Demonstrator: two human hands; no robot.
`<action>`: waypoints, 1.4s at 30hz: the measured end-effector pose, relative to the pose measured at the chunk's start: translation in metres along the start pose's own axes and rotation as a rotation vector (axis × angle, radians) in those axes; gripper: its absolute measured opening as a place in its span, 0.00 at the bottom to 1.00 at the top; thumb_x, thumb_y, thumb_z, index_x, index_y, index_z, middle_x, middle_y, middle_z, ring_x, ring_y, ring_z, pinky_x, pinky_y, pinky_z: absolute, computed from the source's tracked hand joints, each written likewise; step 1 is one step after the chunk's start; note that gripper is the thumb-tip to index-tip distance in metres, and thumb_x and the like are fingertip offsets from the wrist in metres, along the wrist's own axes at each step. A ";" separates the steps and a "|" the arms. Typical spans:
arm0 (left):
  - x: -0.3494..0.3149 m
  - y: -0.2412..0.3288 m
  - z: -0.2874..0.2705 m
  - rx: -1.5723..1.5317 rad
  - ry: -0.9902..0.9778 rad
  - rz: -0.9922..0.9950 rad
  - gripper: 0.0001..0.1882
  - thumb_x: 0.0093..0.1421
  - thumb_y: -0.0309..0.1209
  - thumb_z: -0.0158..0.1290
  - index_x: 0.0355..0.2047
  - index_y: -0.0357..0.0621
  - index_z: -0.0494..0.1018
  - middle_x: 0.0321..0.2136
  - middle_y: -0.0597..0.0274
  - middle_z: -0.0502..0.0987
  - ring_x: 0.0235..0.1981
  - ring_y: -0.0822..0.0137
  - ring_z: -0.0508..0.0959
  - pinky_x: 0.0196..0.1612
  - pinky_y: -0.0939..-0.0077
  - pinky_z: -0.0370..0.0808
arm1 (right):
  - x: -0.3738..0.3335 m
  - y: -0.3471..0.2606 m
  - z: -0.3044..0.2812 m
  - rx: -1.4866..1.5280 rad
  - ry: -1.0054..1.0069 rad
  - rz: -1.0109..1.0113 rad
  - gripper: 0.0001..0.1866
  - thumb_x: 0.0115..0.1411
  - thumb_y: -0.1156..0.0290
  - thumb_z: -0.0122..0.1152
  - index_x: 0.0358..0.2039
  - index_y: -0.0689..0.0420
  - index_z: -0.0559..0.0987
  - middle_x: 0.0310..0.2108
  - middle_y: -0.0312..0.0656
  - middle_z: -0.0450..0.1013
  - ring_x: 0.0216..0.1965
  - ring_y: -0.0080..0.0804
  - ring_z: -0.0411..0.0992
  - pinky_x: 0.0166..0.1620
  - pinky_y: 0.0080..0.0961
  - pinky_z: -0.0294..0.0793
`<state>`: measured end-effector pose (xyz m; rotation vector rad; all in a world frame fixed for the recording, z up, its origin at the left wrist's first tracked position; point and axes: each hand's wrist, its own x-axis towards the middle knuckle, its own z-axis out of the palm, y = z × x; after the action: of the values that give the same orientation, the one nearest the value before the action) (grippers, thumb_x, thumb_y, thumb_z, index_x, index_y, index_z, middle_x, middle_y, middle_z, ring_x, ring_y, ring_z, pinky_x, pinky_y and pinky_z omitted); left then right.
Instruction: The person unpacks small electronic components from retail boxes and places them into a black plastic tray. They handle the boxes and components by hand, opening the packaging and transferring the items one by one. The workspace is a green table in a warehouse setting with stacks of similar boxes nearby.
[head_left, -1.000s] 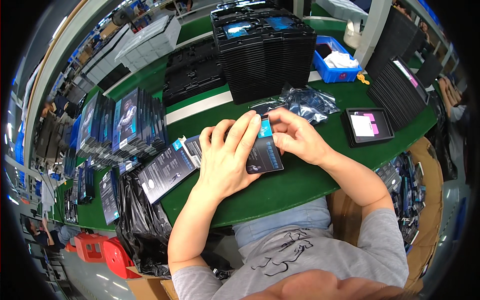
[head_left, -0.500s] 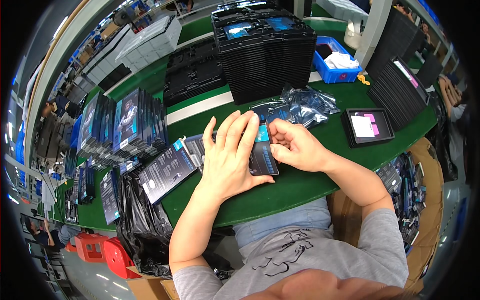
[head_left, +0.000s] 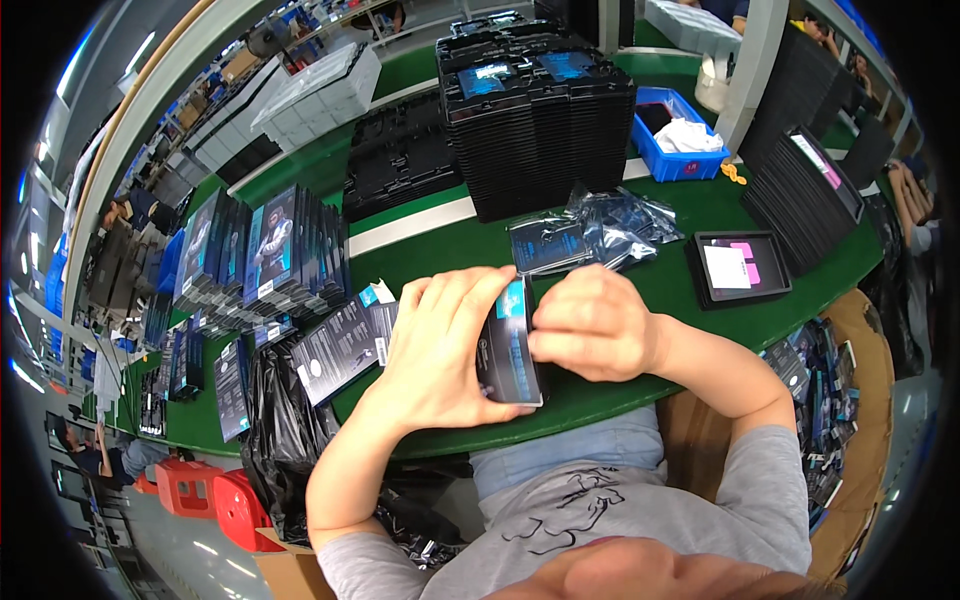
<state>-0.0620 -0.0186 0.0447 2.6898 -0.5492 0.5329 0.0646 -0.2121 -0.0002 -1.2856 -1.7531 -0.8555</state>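
A dark printed carton (head_left: 508, 345) with a bright blue corner stands on edge near the table's front. My left hand (head_left: 440, 345) is wrapped over it from the left, thumb along its lower end. At the carton's right edge, my right hand (head_left: 595, 325) is closed, its curled fingers pressed against that edge; its fingertips are partly hidden. To the left of my left hand lie overlapping printed cartons (head_left: 340, 355), one with a raised flap. Just beyond my hands are dark flat packs (head_left: 548, 245) and crumpled clear plastic bags (head_left: 630, 228).
Tall stacked black trays (head_left: 545, 140) stand at the back. Upright printed boxes (head_left: 275, 250) crowd the left, above a black plastic bag (head_left: 285, 430). On the right are a blue bin (head_left: 680, 160), an open black box (head_left: 740, 270) and a cardboard box (head_left: 865, 400) of cartons.
Both hands and the carton have come nearer my body. The carton is turned more on edge, and my right hand has curled into a tighter fist. My view has shifted slightly.
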 end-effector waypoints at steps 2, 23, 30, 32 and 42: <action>-0.003 0.001 -0.008 -0.053 -0.091 -0.031 0.62 0.25 0.48 0.76 0.62 0.39 0.63 0.52 0.49 0.71 0.53 0.47 0.71 0.57 0.54 0.64 | 0.005 -0.002 0.000 0.078 -0.049 -0.087 0.13 0.46 0.73 0.65 0.35 0.60 0.81 0.38 0.41 0.75 0.38 0.37 0.75 0.38 0.32 0.78; -0.033 -0.028 -0.011 -0.562 -0.400 -0.220 0.64 0.33 0.52 0.76 0.64 0.30 0.57 0.53 0.43 0.70 0.55 0.45 0.73 0.58 0.58 0.69 | 0.012 -0.007 0.030 0.467 -0.159 0.165 0.15 0.53 0.79 0.63 0.42 0.57 0.82 0.43 0.41 0.79 0.44 0.40 0.78 0.47 0.35 0.79; -0.023 -0.023 -0.005 -0.509 -0.529 -0.178 0.62 0.34 0.53 0.75 0.63 0.30 0.60 0.52 0.43 0.71 0.54 0.45 0.71 0.60 0.56 0.66 | -0.003 -0.012 0.030 0.422 -0.173 0.092 0.08 0.52 0.76 0.62 0.34 0.58 0.78 0.32 0.39 0.71 0.34 0.38 0.74 0.32 0.31 0.78; -0.025 -0.027 0.000 -0.555 -0.542 -0.179 0.62 0.34 0.52 0.75 0.63 0.31 0.60 0.52 0.43 0.71 0.55 0.45 0.71 0.61 0.56 0.65 | -0.005 -0.014 0.030 0.398 -0.188 0.087 0.07 0.53 0.75 0.62 0.33 0.59 0.77 0.31 0.39 0.70 0.34 0.37 0.73 0.31 0.31 0.77; -0.029 -0.033 -0.003 -0.605 -0.539 -0.145 0.64 0.33 0.50 0.75 0.66 0.31 0.57 0.54 0.42 0.70 0.57 0.44 0.70 0.62 0.56 0.65 | -0.006 -0.022 0.035 0.330 -0.106 0.069 0.07 0.54 0.74 0.62 0.33 0.59 0.74 0.31 0.40 0.68 0.32 0.37 0.70 0.33 0.31 0.75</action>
<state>-0.0735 0.0201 0.0266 2.2293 -0.5337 -0.3674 0.0377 -0.1903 -0.0229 -1.1784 -1.8305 -0.4414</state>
